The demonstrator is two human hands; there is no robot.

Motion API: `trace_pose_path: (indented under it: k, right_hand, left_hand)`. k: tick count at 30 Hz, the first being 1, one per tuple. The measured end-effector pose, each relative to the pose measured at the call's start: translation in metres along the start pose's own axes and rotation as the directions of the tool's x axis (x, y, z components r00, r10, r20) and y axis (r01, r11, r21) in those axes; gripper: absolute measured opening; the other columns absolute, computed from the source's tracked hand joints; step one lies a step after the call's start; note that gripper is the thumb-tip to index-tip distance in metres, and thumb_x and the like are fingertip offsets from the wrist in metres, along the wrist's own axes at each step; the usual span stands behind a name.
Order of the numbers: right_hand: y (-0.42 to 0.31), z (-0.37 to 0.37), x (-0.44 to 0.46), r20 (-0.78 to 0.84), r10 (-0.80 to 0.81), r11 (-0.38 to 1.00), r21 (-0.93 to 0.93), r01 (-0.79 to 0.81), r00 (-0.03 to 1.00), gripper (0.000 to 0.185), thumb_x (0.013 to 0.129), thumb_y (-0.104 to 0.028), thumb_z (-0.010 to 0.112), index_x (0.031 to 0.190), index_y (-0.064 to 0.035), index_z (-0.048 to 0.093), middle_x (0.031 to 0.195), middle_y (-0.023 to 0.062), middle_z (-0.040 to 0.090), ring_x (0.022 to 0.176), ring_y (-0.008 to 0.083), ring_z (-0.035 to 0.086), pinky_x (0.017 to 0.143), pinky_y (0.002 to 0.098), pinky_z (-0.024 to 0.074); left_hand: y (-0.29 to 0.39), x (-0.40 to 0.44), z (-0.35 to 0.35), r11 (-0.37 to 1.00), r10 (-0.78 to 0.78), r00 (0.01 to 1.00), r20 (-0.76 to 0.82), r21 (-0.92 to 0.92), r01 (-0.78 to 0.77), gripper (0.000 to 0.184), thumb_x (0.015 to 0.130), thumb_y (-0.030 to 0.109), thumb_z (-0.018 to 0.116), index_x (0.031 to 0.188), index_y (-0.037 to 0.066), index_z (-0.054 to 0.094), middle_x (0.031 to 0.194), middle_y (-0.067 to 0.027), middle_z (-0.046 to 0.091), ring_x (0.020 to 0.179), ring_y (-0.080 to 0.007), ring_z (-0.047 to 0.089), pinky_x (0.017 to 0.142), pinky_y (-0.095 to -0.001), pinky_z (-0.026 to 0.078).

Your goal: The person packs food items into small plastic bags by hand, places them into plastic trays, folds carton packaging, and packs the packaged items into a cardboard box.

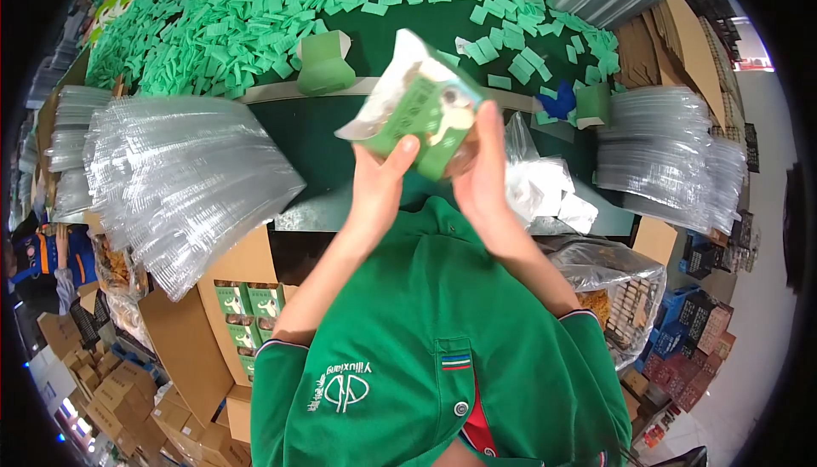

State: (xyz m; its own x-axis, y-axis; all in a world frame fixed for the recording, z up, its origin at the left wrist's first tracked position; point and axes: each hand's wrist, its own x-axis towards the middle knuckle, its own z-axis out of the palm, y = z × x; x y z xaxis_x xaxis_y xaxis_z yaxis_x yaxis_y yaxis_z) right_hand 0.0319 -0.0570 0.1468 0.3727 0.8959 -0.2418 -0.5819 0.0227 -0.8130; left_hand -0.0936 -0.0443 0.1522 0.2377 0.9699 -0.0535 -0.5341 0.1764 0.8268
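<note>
- Person in blue and orange clothing (pixel 82 252): showing in part at the left edge.
- Clear plastic trays, left stack (pixel 183 182): leaning in a fanned pile on the left of the green table (pixel 294 131).
- Cardboard box, open (pixel 189 356): standing near left, below table level; green printed packs (pixel 247 305) are sitting inside in rows.
- Green slips, many (pixel 225 24): covering the far left of the table in a heap, thinning towards the far right.
- Green carton piece (pixel 325 67): resting beyond the left hand, apart from it.
- Left hand (pixel 380 179): clamping the held pack at its near left side, thumb pressing on the printed face.
- Held pack, green and white (pixel 430 122): hanging tilted between both hands above the table; a white part is flaring at its far left, flap or liner being impossible to tell.
- Right hand (pixel 483 165): gripping the same pack along its right side.
- White and clear wrappers (pixel 545 186): lying just right of the right hand.
- Blue object (pixel 557 101): lying farther off, beside a green carton (pixel 593 105).
- Clear bag, brown contents (pixel 608 284): sitting near right.
- Clear plastic trays, right stack (pixel 659 148): standing on the right.
</note>
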Motion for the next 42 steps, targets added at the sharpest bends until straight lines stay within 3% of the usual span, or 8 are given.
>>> trace_pose_path:
  k: [2, 7, 12, 14, 20, 30, 32, 42]
  right_hand:
    - [-0.013, 0.012, -0.022, 0.066, 0.052, 0.998, 0.018, -0.054, 0.996, 0.043, 0.093, -0.04, 0.044, 0.117, -0.0054, 0.04, 0.118, 0.0076, 0.049, 0.112, 0.0169, 0.046, 0.095, 0.0354, 0.0374]
    - [-0.053, -0.003, -0.014, 0.329, -0.001, 0.989, -0.14, 0.05, 0.944, 0.043, 0.088, -0.034, 0.058, 0.114, -0.0058, 0.038, 0.119, 0.016, 0.049, 0.109, 0.0192, 0.047, 0.095, 0.0335, 0.0355]
    - [-0.03, -0.012, -0.029, 0.347, 0.133, 0.937, -0.349, -0.003, 0.929, 0.034, 0.086, -0.017, 0.062, 0.108, -0.006, 0.038, 0.103, 0.0059, 0.052, 0.097, 0.013, 0.048, 0.087, 0.0268, 0.0375]
    - [-0.019, -0.022, -0.036, 0.314, 0.157, 0.926, -0.377, -0.029, 0.936, 0.03, 0.089, -0.019, 0.056, 0.11, -0.0069, 0.038, 0.104, 0.0105, 0.054, 0.094, 0.0141, 0.05, 0.083, 0.0274, 0.0415]
    - [-0.028, -0.021, -0.052, 0.319, 0.156, 0.905, -0.426, -0.006, 0.935, 0.035, 0.089, -0.022, 0.058, 0.111, -0.0065, 0.035, 0.101, 0.006, 0.048, 0.096, 0.0124, 0.045, 0.085, 0.0264, 0.0371]
    - [-0.023, -0.049, -0.066, 0.292, 0.195, 0.893, -0.448, -0.047, 0.936, 0.029, 0.09, -0.024, 0.055, 0.108, -0.0068, 0.039, 0.094, 0.0038, 0.043, 0.09, 0.012, 0.042, 0.081, 0.0249, 0.0355]
    - [-0.031, -0.045, -0.06, 0.26, 0.26, 0.917, -0.368, -0.153, 0.93, 0.027, 0.09, -0.024, 0.055, 0.105, -0.0066, 0.041, 0.091, 0.0028, 0.043, 0.088, 0.0115, 0.041, 0.08, 0.0245, 0.0353]
    - [-0.032, -0.045, -0.062, 0.225, 0.123, 0.907, -0.421, -0.017, 0.966, 0.021, 0.09, -0.022, 0.054, 0.101, -0.0068, 0.044, 0.092, 0.0034, 0.045, 0.087, 0.0116, 0.043, 0.079, 0.0253, 0.0362]
  left_hand:
    - [0.019, -0.004, 0.011, 0.998, 0.048, 0.989, -0.139, -0.02, -0.051, 0.069, 0.083, 0.025, 0.065, 0.133, 0.002, 0.024, 0.126, -0.0118, 0.041, 0.116, -0.0194, 0.042, 0.099, -0.0336, 0.034]
    - [0.046, -0.027, 0.006, 0.99, -0.141, 0.989, -0.049, -0.023, 0.14, 0.063, 0.083, 0.021, 0.063, 0.13, 0.001, 0.027, 0.12, -0.0123, 0.046, 0.11, -0.0198, 0.048, 0.094, -0.0346, 0.041]
    - [0.02, -0.058, -0.007, 0.943, -0.319, 0.947, -0.024, 0.091, 0.32, 0.064, 0.084, 0.017, 0.062, 0.133, 0.002, 0.024, 0.123, -0.0134, 0.043, 0.114, -0.0206, 0.043, 0.095, -0.0331, 0.039]
    - [0.019, -0.061, -0.008, 0.924, -0.367, 0.929, -0.042, 0.098, 0.37, 0.065, 0.087, 0.026, 0.06, 0.135, 0.003, 0.022, 0.124, -0.0155, 0.042, 0.115, -0.0211, 0.043, 0.095, -0.0322, 0.038]
    - [0.015, -0.057, -0.003, 0.96, -0.271, 0.959, -0.089, 0.055, 0.276, 0.031, 0.095, 0.025, 0.043, 0.12, 0.006, 0.04, 0.117, -0.0093, 0.049, 0.107, -0.0168, 0.048, 0.09, -0.0296, 0.042]
    - [0.002, -0.075, -0.002, 0.914, -0.318, 0.942, -0.105, 0.229, 0.334, 0.04, 0.092, 0.034, 0.051, 0.118, 0.005, 0.038, 0.102, -0.0094, 0.05, 0.094, -0.0145, 0.048, 0.082, -0.0269, 0.042]
    - [0.004, -0.072, 0.001, 0.909, -0.285, 0.956, -0.071, 0.297, 0.293, 0.044, 0.091, 0.034, 0.052, 0.12, 0.005, 0.037, 0.106, -0.0104, 0.049, 0.098, -0.0153, 0.048, 0.084, -0.0274, 0.041]
    - [0.011, -0.083, -0.009, 0.901, -0.375, 0.925, 0.053, 0.255, 0.351, 0.081, 0.079, 0.032, 0.07, 0.134, -0.006, 0.024, 0.129, -0.0181, 0.04, 0.115, -0.0229, 0.043, 0.097, -0.0334, 0.036]
